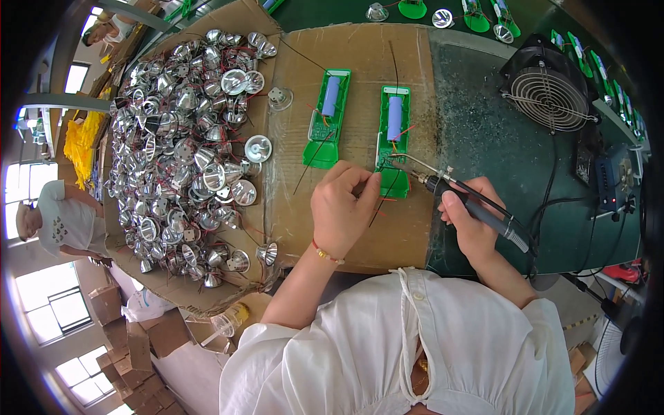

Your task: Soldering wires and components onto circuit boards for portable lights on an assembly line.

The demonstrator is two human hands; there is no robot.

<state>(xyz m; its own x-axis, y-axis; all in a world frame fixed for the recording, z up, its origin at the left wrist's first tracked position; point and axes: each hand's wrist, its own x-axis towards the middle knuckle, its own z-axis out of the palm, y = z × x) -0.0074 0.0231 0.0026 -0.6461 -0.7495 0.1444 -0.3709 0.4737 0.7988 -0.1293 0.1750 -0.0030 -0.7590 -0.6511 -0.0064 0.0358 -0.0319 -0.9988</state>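
Observation:
My right hand [477, 225] grips a soldering iron [491, 217] with a thin metal feed tube fixed alongside. Its tip points at the circuit board in the right green plastic housing [394, 185], which holds a purple cylindrical battery [394, 119]. My left hand [342, 206] is at this housing's lower left edge, thumb and fingers pinched together. Whatever lies between those fingertips is too small to make out; thin black and red wires run close by. Left of it lies a second green housing [321, 155] with its own purple battery [331, 97], circuit board and loose wires.
A cardboard box [187, 294] heaped with silver reflector cups [183, 149] stands at left. Cardboard [290, 228] covers part of the green table [484, 90]. At right are a black fan [550, 97] and a blue control unit [609, 183] with cables. More green housings [477, 17] line the far edge.

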